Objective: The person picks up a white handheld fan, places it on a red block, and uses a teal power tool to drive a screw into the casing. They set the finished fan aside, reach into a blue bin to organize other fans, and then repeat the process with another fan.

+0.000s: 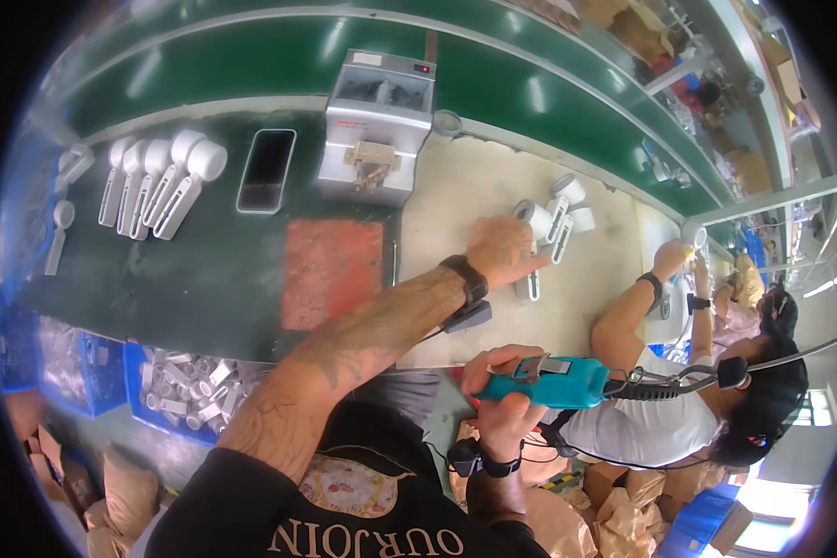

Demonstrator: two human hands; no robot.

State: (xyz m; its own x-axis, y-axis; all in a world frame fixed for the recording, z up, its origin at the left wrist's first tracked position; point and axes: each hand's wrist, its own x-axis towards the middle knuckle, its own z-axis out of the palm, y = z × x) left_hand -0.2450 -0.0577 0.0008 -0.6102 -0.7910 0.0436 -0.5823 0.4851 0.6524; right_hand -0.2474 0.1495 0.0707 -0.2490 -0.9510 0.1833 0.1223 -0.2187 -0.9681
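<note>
Right grip (504,383): we have it wrapped around a teal electric screwdriver (572,383), near the counter's front edge. Tool lies roughly sideways, metal clip facing up, cord (665,383) leaving from its right end. Our fingers hide the tool's left end.

Left grip (511,253): we've got that arm stretched across the counter (460,177), on the beige section, fingers pointing down at a cluster of white scoop-shaped units (560,219). Our fingers cover part of one unit; we can't make out whether they're clenched on it or just resting there. Units sit close together, round heads mostly toward the back, slotted handles toward us. Black bands on both our wrists.

Green section, left: a row of five similar white units (163,181), handles toward us, plus a single one (59,237) lying farther left, apart from the row. Black-screened phone (267,172) between the row and the silver screw feeder (378,126); the feeder shows a red indicator. Red mat (333,274) in front of the feeder.

Below the counter's front edge, left: blue bin (138,367) full of white parts (191,386). On our right, a co-worker in a white shirt (642,423), hands at the counter.
</note>
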